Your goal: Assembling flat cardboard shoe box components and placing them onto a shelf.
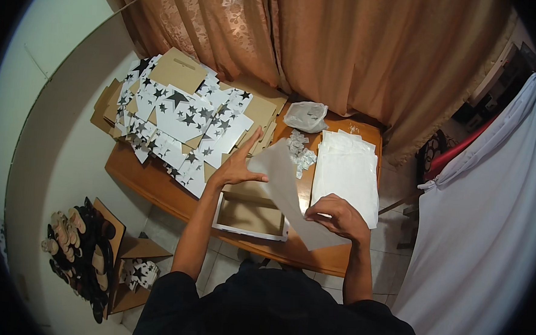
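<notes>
A thin, translucent white sheet of paper (285, 186) hangs slantwise in front of me. My right hand (340, 217) pinches its right side between thumb and fingers. At the sheet's upper left edge, my left hand (236, 169) is open, thumb and fingers spread wide; whether it touches the paper is hard to tell. Under the sheet and my left hand stands an open cardboard box (252, 216) with white rims and a brown inside, partly covered by the paper. Beyond my right hand lies a stack of white sheets (346, 171).
Flat white card pieces with black stars (183, 117) and brown cardboard pieces (177, 72) are heaped on the table's left. Behind the sheet lie small crumpled silvery-white pieces (301, 154) and a clear plastic bag (306, 117). A shoe rack (115, 250) stands lower left; brown curtains (347, 44) hang behind.
</notes>
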Demonstrator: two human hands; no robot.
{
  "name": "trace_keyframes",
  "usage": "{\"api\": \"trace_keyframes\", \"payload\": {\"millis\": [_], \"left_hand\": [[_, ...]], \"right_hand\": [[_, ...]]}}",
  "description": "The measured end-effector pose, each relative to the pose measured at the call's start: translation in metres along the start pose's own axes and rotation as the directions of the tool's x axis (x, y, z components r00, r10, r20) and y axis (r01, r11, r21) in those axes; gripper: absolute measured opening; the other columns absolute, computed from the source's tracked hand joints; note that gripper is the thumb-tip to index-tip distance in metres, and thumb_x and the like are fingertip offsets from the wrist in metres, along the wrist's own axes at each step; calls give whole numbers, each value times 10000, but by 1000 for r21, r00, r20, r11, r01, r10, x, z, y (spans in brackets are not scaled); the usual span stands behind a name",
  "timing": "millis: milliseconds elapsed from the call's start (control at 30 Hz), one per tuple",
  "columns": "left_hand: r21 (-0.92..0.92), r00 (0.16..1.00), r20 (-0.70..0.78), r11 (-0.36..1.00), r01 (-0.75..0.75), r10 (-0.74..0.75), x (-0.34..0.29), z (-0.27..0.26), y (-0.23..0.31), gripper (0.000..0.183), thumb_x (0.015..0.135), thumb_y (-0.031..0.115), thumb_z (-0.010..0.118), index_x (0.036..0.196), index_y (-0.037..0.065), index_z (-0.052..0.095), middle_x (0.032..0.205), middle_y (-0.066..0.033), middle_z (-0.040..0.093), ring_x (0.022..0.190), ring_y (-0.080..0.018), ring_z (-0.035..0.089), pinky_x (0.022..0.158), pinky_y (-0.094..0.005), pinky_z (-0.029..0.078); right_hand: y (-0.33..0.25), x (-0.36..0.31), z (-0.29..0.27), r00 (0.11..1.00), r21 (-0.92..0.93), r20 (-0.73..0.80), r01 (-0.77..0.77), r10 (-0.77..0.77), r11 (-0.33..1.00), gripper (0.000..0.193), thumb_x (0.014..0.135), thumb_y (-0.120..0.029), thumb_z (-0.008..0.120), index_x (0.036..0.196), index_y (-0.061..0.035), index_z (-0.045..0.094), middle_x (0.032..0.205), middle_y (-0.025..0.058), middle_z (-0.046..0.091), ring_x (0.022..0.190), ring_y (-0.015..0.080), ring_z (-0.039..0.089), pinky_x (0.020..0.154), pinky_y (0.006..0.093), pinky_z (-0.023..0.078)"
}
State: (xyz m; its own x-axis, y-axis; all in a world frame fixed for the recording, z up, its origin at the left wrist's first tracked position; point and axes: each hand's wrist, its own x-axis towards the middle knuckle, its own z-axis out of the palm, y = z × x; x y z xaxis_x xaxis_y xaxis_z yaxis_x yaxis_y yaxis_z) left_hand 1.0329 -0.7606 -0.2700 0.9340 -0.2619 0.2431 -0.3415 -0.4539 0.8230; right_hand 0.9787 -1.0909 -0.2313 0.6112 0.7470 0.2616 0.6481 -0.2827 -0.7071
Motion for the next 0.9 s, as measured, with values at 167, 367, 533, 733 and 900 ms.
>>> {"api": "trace_keyframes", "payload": {"millis": [167, 367, 533, 733, 900], "left_hand": [[-320, 943, 285, 910, 262, -171, -40, -43, -63, 473, 846, 74, 808, 1286, 17, 643, 1164, -74, 724, 1065, -150, 662, 987, -303, 500], [-568, 921, 101, 738, 364, -376, -111, -76, -99, 284, 912, 88, 755, 1169, -14, 694, 1073, -55, 733, 958, -104, 649, 884, -273, 528], [-700, 846, 108, 564, 438, -522, -139, -81, -131, 277, 922, 85, 741, 1161, -43, 679, 1066, -86, 729, 930, -130, 679, 847, -293, 569], [-742, 783, 126, 466, 482, -609, -155, -49, -172, 285, 926, 68, 721, 1176, -52, 656, 1046, -109, 728, 895, -156, 698, 796, -306, 587], [-571, 739, 91, 573, 588, -667, -172, -23, -189, 273, 885, 32, 731, 1128, -55, 643, 1010, -115, 728, 855, -157, 694, 754, -298, 572]], "right_hand": [[-27, 42, 46, 995, -101, -37, -99, 96, 990, 132, 902, -141, 726, 992, -47, 705, 884, 116, 722, 845, 301, 692, 789, 394, 524], [-19, 41, 93, 732, 117, -382, -568, 565, 815, 510, 911, -340, 750, 1260, -3, 592, 1060, 211, 716, 999, 326, 700, 843, 395, 543], [31, 11, 142, 513, 533, -282, -619, 811, 577, 545, 910, -287, 768, 1316, 7, 555, 1093, 134, 712, 985, 189, 671, 834, 340, 542], [81, -7, 196, 419, 714, -283, -509, 863, 481, 172, 918, -138, 738, 999, 5, 688, 807, -12, 638, 719, 56, 528, 644, 233, 445], [111, -25, 210, 337, 642, -316, -612, 887, 462, 190, 884, -154, 759, 932, 13, 681, 740, -16, 588, 687, 78, 502, 624, 264, 436]]}}
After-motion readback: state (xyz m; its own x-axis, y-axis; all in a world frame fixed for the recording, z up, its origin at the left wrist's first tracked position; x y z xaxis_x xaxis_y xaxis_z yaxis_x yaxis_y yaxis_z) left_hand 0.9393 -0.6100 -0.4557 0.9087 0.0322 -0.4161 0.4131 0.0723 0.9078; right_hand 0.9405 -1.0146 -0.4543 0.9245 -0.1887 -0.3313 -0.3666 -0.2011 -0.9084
